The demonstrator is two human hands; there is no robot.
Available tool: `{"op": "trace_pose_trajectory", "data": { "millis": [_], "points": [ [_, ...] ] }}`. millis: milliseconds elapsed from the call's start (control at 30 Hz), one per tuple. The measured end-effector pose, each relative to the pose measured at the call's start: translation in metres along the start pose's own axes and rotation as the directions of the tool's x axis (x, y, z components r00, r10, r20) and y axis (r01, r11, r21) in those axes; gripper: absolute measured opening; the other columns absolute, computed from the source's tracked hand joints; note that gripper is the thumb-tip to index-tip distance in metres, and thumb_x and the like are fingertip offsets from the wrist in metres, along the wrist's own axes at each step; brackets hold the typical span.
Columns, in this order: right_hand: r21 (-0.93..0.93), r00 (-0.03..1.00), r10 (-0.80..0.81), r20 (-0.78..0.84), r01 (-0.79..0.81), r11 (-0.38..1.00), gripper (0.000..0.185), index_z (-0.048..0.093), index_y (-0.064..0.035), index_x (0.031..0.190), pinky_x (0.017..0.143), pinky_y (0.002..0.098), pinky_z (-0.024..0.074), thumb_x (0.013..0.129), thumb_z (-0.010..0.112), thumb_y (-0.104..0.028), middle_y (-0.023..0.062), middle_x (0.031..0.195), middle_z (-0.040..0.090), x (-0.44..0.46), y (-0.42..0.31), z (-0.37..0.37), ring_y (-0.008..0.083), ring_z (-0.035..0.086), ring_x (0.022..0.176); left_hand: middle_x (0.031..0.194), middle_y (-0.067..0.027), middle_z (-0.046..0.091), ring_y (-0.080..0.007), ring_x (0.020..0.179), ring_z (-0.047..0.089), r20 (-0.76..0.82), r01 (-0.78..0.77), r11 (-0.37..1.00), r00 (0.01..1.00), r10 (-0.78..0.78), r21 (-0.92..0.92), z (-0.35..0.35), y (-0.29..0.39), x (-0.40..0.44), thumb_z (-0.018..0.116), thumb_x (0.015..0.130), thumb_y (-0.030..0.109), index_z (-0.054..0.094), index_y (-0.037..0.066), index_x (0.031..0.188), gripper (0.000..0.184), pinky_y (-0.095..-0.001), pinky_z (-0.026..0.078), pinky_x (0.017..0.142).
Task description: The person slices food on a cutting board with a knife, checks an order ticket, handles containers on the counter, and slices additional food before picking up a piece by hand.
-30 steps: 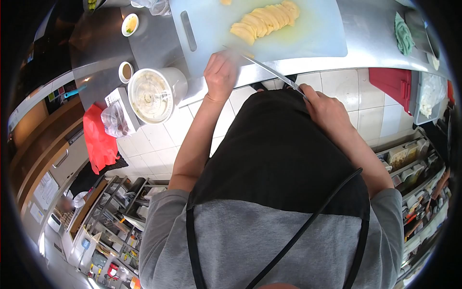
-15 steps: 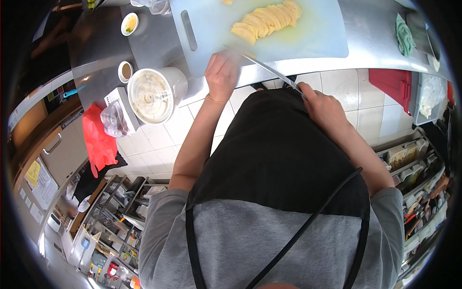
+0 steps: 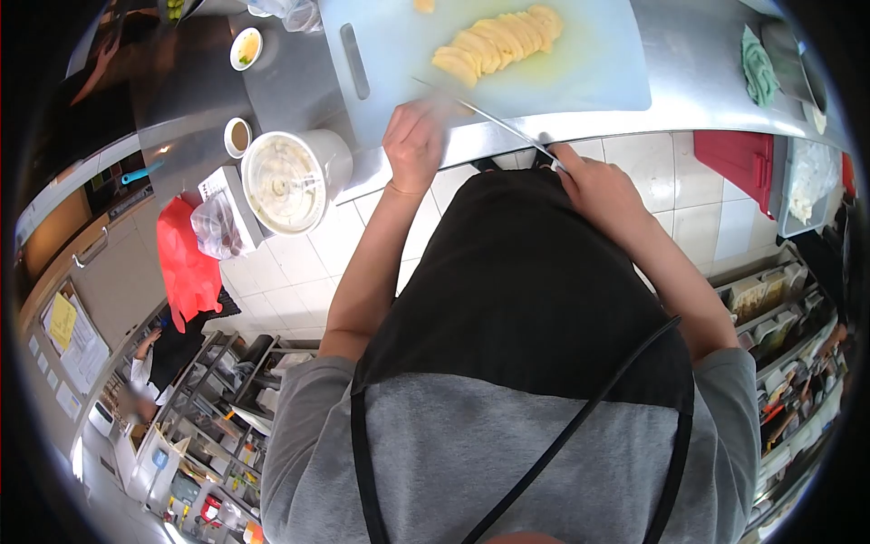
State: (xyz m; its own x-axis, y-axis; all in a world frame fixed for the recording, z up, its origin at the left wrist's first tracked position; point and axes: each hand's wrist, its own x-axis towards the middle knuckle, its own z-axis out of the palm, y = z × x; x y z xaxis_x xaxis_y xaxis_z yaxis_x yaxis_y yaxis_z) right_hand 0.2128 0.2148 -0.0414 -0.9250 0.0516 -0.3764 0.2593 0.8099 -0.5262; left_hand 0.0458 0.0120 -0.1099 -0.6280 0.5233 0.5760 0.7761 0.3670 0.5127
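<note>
My right hand (image 3: 603, 190) is closed around the handle of a knife (image 3: 509, 127). Its thin blade slants up and left over the front edge of a pale blue cutting board (image 3: 594, 82). My left hand (image 3: 413, 145) is beside the blade at the board's front edge. Its fingers are curled and partly blurred, so what they hold, if anything, is hidden. A bit of yellow food shows by the blade near those fingers. Farther back, a row of overlapping pale yellow slices (image 3: 498, 43) lies on the wet board, with a small yellow piece (image 3: 424, 5) at the far edge.
Left of the board stand a large lidded white tub (image 3: 335, 163) and small cups of brown sauce (image 3: 239, 136) and yellow liquid (image 3: 245, 49). A red bag (image 3: 186, 263) hangs farther left. On the right are a green cloth (image 3: 758, 68) and a red bin (image 3: 734, 168).
My right hand and the knife have shifted slightly left and up. The left hand stays at nearly the same spot, still blurred. At far left, a person in the background has changed posture.
</note>
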Motion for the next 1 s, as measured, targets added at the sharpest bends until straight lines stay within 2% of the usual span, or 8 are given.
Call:
{"op": "trace_pose_trajectory", "data": {
  "millis": [233,533,700,867,1000],
  "points": [
    [-0.093,0.994,0.09,0.055,-0.084,0.992,0.024,0.042,-0.0106,0.111,0.055,0.0479,0.0498,0.089,0.05,-0.014,0.0145,0.075,0.061,-0.031,-0.007,-0.012,0.0373,0.062,0.063,0.084,-0.0072,0.066,-0.0233,0.074,0.061,-0.012,0.002,1.0,1.0,-0.002,0.006,0.0,0.001,0.0,0.071,0.067,-0.006,0.067,0.003,0.08,0.016,-0.0304,0.049,0.064],
    [-0.065,0.999,0.046,0.003,-0.046,0.997,0.025,0.043,-0.0104,0.113,0.055,0.0473,0.0505,0.089,0.049,-0.013,0.0156,0.077,0.061,-0.038,-0.007,-0.013,0.0373,0.062,0.065,0.085,-0.0073,0.066,-0.0236,0.075,0.061,-0.013,0.007,1.0,1.0,-0.007,0.015,0.001,0.002,0.0,0.071,0.067,-0.005,0.067,0.003,0.079,0.015,-0.0306,0.049,0.065],
    [-0.078,0.997,0.067,0.034,-0.064,0.995,0.025,0.042,-0.0093,0.111,0.056,0.0481,0.0502,0.088,0.049,-0.011,0.0162,0.076,0.061,-0.034,-0.008,-0.012,0.0374,0.062,0.065,0.085,-0.0069,0.066,-0.0234,0.075,0.061,-0.009,0.012,1.0,1.0,-0.011,0.013,0.0,0.002,0.001,0.072,0.066,-0.004,0.068,0.003,0.079,0.015,-0.0305,0.049,0.065],
    [-0.103,0.996,0.067,0.057,-0.061,0.993,0.023,0.042,-0.0083,0.109,0.054,0.0486,0.0496,0.087,0.046,-0.009,0.0173,0.074,0.06,-0.018,-0.006,-0.002,0.0377,0.061,0.063,0.085,-0.0068,0.066,-0.023,0.076,0.061,-0.021,0.014,1.0,1.0,-0.014,-0.003,0.001,0.002,0.001,0.072,0.067,-0.003,0.068,0.004,0.08,0.015,-0.0303,0.049,0.066],
    [-0.114,0.998,0.061,0.01,-0.059,0.992,0.022,0.043,-0.008,0.11,0.053,0.0488,0.0488,0.088,0.045,-0.01,0.0169,0.07,0.059,0.005,-0.009,0.009,0.0378,0.061,0.062,0.085,-0.0068,0.067,-0.0226,0.076,0.061,-0.014,0.01,1.0,1.0,-0.01,-0.011,0.001,0.003,0.002,0.072,0.068,-0.003,0.068,0.004,0.081,0.015,-0.0301,0.049,0.066]
  ]
}}
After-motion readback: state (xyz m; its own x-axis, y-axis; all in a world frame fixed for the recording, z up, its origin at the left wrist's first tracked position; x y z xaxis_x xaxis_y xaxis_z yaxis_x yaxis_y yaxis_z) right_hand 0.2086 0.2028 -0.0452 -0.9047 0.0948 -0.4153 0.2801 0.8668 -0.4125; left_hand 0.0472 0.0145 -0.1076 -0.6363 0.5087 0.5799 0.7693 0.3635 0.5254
